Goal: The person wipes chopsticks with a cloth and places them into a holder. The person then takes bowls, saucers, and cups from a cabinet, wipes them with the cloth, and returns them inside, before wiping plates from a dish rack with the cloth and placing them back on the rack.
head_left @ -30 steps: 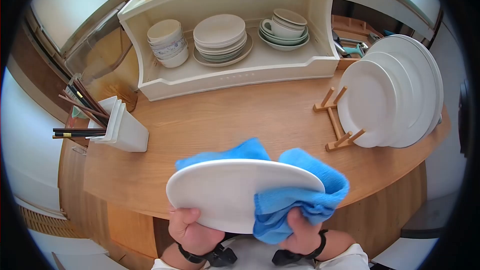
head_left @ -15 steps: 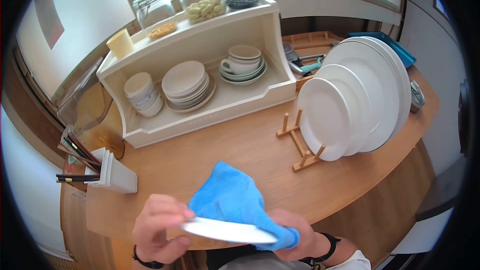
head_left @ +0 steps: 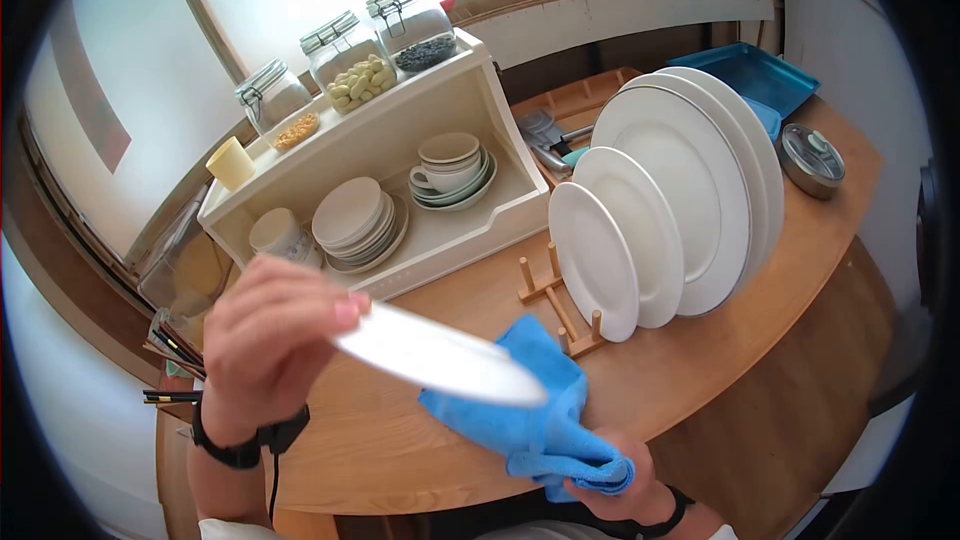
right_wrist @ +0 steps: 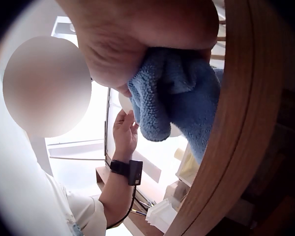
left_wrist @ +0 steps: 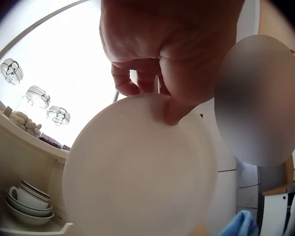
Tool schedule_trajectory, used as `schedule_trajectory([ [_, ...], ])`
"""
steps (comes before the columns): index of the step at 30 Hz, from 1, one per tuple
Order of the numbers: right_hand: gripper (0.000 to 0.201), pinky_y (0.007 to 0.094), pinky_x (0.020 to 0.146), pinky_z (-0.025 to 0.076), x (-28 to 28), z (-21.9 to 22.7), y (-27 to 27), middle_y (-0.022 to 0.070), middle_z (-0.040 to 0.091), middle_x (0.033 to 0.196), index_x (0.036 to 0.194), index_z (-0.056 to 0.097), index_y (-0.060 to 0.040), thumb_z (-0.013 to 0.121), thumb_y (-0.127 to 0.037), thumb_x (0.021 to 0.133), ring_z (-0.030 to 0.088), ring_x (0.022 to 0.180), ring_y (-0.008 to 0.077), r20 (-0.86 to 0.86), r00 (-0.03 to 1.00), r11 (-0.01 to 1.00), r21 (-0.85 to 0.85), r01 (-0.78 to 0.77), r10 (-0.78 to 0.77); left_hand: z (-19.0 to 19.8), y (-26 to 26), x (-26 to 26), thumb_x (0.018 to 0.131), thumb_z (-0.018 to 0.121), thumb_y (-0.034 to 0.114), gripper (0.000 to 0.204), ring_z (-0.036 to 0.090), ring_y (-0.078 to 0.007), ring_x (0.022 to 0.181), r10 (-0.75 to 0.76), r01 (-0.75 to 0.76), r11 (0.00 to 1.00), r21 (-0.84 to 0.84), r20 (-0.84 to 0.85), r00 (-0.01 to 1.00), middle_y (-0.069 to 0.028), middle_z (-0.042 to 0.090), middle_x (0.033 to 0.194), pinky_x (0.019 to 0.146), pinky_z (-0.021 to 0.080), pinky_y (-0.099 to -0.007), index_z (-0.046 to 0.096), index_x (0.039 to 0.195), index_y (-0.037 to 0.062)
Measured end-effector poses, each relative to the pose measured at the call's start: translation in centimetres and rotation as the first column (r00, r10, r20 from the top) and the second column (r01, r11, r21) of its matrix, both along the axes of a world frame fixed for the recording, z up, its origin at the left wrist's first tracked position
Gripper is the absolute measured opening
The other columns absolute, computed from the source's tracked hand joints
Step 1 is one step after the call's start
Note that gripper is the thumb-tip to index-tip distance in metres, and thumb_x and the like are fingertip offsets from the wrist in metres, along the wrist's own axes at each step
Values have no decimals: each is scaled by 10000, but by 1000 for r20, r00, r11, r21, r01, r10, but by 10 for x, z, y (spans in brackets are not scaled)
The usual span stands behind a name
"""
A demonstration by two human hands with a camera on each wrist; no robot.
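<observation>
My left hand (head_left: 275, 340) pinches the rim of a white plate (head_left: 440, 355), which is tilted nearly edge-on above the table in the head view. The left wrist view shows the thumb on the broad face of the plate (left_wrist: 142, 172) and the fingers behind it. Lower right, my right hand (head_left: 630, 490) grips a bunched blue cloth (head_left: 545, 420), whose loose part spreads beneath the plate's right end. In the right wrist view the cloth (right_wrist: 155, 98) hangs from the right hand (right_wrist: 152, 39) near the table's edge.
A wooden rack (head_left: 560, 315) stands right of centre beside several upright white plates (head_left: 595, 260). Behind is a cream shelf (head_left: 400, 280) with stacked dishes and jars on top. A lidded steel pot (head_left: 812, 160) sits far right; chopsticks (head_left: 172, 396) are at left.
The left hand has lifted the plate up and away from the cloth, which the right hand still holds. The head view has swung rightward, bringing the upright plates closer to the middle.
</observation>
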State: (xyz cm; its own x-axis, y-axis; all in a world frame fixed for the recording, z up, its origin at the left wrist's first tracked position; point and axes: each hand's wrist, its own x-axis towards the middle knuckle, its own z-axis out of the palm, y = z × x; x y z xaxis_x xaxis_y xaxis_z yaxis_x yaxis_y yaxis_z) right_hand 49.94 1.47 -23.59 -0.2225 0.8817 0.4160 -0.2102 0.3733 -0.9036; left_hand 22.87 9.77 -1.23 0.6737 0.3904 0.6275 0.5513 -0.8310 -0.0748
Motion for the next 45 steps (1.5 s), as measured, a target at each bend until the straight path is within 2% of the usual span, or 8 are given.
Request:
schedule_trajectory([
  [2,335,347,807,535,12,-7,-8,138,681,1021,1080,638,6,753,-59,772,674,899,252,70,950,916,-297,-271,304,3,21,5,763,707,-10,208,670,-224,826,7,-8,999,52,14,1000,-77,720,906,730,500,-319,683,961,51],
  [5,279,382,760,525,10,-4,-12,161,676,910,1021,638,-30,752,-144,794,667,829,294,72,943,946,-14,-324,324,4,47,24,767,704,-10,218,667,-231,837,-18,19,995,102,-15,1000,-74,719,923,742,500,-321,685,974,55],
  [6,345,366,673,531,7,-5,-14,160,673,835,985,645,-14,816,-162,724,670,725,315,134,947,950,74,-302,291,2,54,30,775,707,0,217,664,-225,851,-33,38,993,110,-41,999,-59,719,938,745,493,-315,687,981,65],
  [17,406,377,676,539,1,-19,-18,172,673,851,982,644,-10,844,-164,664,682,760,328,138,962,961,117,-251,234,-18,99,77,828,684,40,171,653,-230,909,-230,250,966,62,-235,944,-52,705,981,784,478,-346,659,991,83],
  [37,328,374,704,550,-2,-33,-14,174,691,874,971,663,-16,783,-116,683,693,788,319,130,946,948,86,-308,296,-48,127,107,734,572,-62,300,600,-292,990,-359,254,888,-385,-233,904,-98,666,1025,888,474,-388,640,1004,47],
  [39,339,375,712,553,-4,-36,-15,175,693,885,979,660,-14,785,-118,681,694,798,321,123,952,950,108,-294,281,-46,126,113,762,602,-11,273,595,-319,973,-259,110,859,-499,-239,936,-112,647,1035,910,461,-399,622,1031,34],
  [42,358,378,721,557,-2,-38,-13,178,694,899,992,655,-12,788,-119,677,697,811,325,119,956,949,135,-284,269,-45,121,126,776,616,16,300,575,-330,1003,-186,132,913,-385,-105,977,-112,625,1058,933,444,-407,604,1075,33],
  [45,365,380,722,559,-3,-39,-13,179,695,907,1000,651,-10,789,-117,679,698,815,326,122,952,946,135,-295,279,-36,130,142,780,626,23,331,551,-324,1059,-279,208,931,-299,-221,934,-108,611,1087,937,441,-403,594,1109,44],
])
